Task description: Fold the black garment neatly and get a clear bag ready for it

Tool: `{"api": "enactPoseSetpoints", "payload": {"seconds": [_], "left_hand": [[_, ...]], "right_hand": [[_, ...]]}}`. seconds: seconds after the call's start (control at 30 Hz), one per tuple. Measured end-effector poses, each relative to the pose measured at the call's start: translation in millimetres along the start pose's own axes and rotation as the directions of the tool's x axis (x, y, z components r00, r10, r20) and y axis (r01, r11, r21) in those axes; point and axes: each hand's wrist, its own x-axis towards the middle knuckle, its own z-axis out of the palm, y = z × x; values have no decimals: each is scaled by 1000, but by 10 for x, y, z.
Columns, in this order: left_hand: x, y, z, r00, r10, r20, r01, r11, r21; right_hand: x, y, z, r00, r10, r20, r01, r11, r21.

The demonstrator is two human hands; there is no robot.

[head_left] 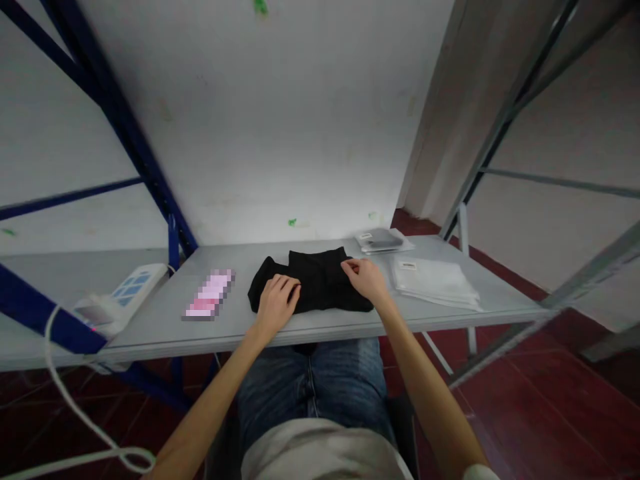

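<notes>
A black folded garment (pixel 320 277) lies on the grey table (pixel 165 327) right in front of me. My left hand (pixel 277 301) rests flat on its near left part, fingers curled onto the cloth. On the garment's right side, my right hand (pixel 367 278) pinches the upper edge between thumb and fingers. Both forearms reach in from below, over my lap in blue jeans.
A stack of clear plastic bags (pixel 433 281) lies to the right. A packed grey item in a bag (pixel 383 240) sits at the back right. A pink blurred object (pixel 209 295) and a white power strip (pixel 120 298) with its cord lie left. Blue and grey rack struts flank the table.
</notes>
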Motion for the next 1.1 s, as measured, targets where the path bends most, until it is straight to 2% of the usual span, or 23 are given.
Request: {"api": "enactPoseSetpoints", "payload": {"seconds": [0.07,0.13,0.2,0.3,0.37,0.47,0.63,0.77,0.83,0.9,0.97,1.1], "left_hand": [[-2,4,-4,1000,-11,-7,11,1000,4],[-6,8,-5,1000,-18,-15,18,1000,11],[-9,8,-3,999,-22,-23,22,1000,16],[-12,6,3,1000,-19,-22,19,1000,19],[-11,4,5,999,-22,-25,22,1000,16],[-7,9,3,999,-28,-26,28,1000,13],[-3,26,-22,997,-69,-28,69,998,-8],[-7,8,-45,983,-171,-71,169,985,-38],[-10,-16,-45,967,-233,-103,229,972,-54],[-13,-43,-34,949,-288,-124,282,957,-67],[-15,-64,-15,937,-330,-116,325,944,-62],[-16,-86,26,927,-371,-49,372,928,-1]], "right_hand": [[-46,-68,38,999,14,-39,-17,997,-80],[-83,-74,45,995,73,-74,-87,975,-205],[-99,-34,17,990,134,-50,-143,943,-301],[-94,32,-49,981,191,33,-169,924,-343],[-88,39,-75,981,187,47,-161,929,-333],[-90,-8,-74,990,137,-15,-135,946,-296],[-60,-208,-28,996,66,-53,-75,981,-181],[-3,-532,43,996,-92,0,92,993,79],[26,-672,80,972,-229,54,209,946,249],[51,-723,106,949,-306,74,260,895,362],[64,-665,121,958,-279,73,237,905,353],[29,-391,158,990,-82,117,75,995,68]]}}
